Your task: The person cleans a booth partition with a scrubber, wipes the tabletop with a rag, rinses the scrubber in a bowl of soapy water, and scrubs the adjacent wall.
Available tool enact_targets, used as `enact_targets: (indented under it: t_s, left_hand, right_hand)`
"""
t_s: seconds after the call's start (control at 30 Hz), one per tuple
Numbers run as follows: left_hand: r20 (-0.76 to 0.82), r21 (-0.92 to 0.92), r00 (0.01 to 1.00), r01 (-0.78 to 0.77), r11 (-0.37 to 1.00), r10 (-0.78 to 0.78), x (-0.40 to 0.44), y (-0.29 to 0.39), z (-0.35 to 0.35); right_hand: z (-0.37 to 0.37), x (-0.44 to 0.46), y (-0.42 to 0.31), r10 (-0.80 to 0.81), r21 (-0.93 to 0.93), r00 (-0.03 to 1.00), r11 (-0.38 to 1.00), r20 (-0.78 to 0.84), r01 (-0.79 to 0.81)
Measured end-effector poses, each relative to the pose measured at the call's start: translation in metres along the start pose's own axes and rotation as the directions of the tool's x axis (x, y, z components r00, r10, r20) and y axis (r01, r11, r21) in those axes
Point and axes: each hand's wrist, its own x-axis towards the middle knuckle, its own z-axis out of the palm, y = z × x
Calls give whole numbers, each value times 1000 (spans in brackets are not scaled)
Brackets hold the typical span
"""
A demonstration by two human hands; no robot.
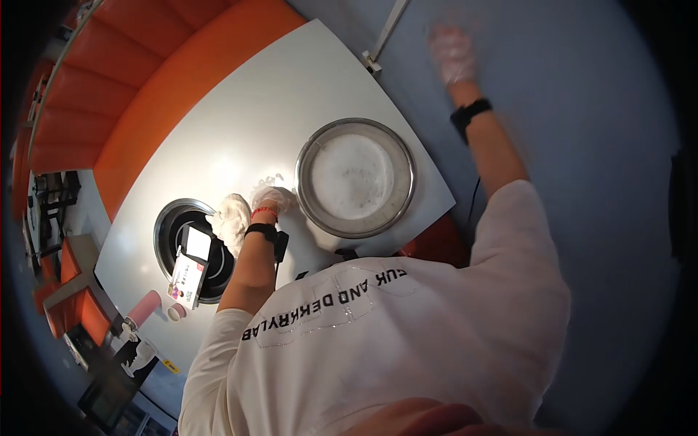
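Note:
My left hand (269, 198), in a clear plastic glove, is at the white tabletop (240, 109), just right of a soft white lump (231, 221). Its fingers are not clear enough to show a grip. Raised to the upper right beyond the table edge, my right hand (452, 54) wears a clear glove and is blurred by motion. Between the two stands a wide metal basin (299, 178) holding something white and flat-looking. The white lump overlaps the rim of a dark round bowl (163, 218) on the left.
A white box-like item (187, 280) lies across the dark bowl. Near it are a pink bottle (144, 308) and a small round pink item (177, 312). An orange padded bench (116, 87) runs along the far-left table side. A socket strip (372, 64) sits by the table's right edge.

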Motion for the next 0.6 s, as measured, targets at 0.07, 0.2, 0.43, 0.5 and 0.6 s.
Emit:
enact_targets:
  t_s: [0.07,0.2,0.43,0.5,0.6]
  left_hand:
    - [57,-123,998,41,992,-34,-1,-3,-5]
    - [-2,-295,990,133,946,-140,-28,3,-26]
    - [31,-245,994,111,963,-107,-15,1,-17]
    - [-31,-251,992,114,961,-125,-8,-3,-6]
    - [-32,-283,993,97,954,-110,1,-7,2]
  right_hand:
    - [-65,-98,-8,-208,758,978,632,-33,160]
    - [-120,-219,12,-833,879,315,-477,-456,13]
    - [-29,31,-11,-298,996,954,-84,-8,-17]
    - [-25,36,-38,-219,992,975,-108,37,-62]
    - [-34,-6,-46,-230,830,971,-528,66,-182]
